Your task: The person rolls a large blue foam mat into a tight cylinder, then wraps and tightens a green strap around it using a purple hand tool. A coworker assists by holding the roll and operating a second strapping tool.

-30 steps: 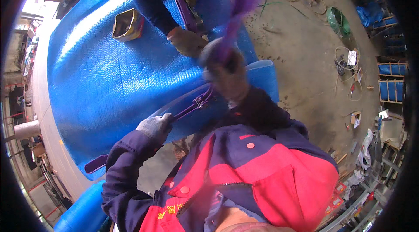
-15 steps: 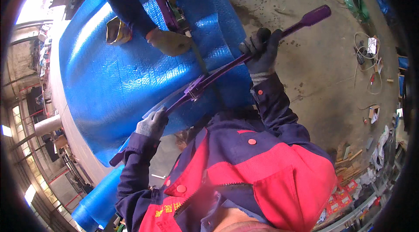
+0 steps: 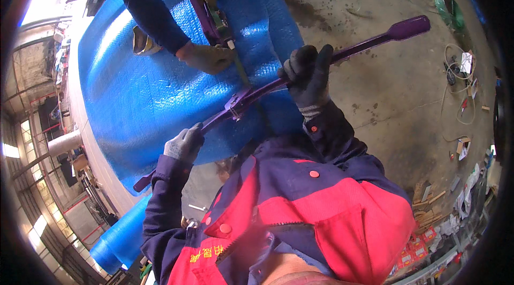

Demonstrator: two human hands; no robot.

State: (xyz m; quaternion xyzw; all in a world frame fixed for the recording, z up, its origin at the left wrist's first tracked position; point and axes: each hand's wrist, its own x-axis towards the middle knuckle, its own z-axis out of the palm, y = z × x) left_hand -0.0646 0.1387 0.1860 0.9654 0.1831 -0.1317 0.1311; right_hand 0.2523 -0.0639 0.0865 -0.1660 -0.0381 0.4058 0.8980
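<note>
A long-handled purple strapping crimper (image 3: pixel 251 97) lies slantwise across the near side of a large load wrapped in blue plastic sheet (image 3: pixel 134 103). My left hand (image 3: pixel 183 144), in a grey glove, is closed round its left handle. Farther up to the right, my right hand (image 3: pixel 309 79) in a dark glove grips the other handle, whose wide purple end sticks out beyond it. The crimper's head is at a green strap (image 3: pixel 242 72) running over the blue sheet; whether its jaws hold the strap I cannot make out.
Across the load, a co-worker's gloved hands (image 3: pixel 209 58) work a purple strapping tensioner (image 3: pixel 202 12) on the strap. A roll of tape-like material (image 3: pixel 142 42) rests on the sheet. At right, a green strap coil (image 3: pixel 448 9) and cables lie on the concrete floor. A blue roll (image 3: pixel 120 237) stands lower left.
My right hand has slid along the handle toward the crimper's head, so more of the handle's end sticks out. My left hand keeps its hold. The whole view has shifted slightly.
</note>
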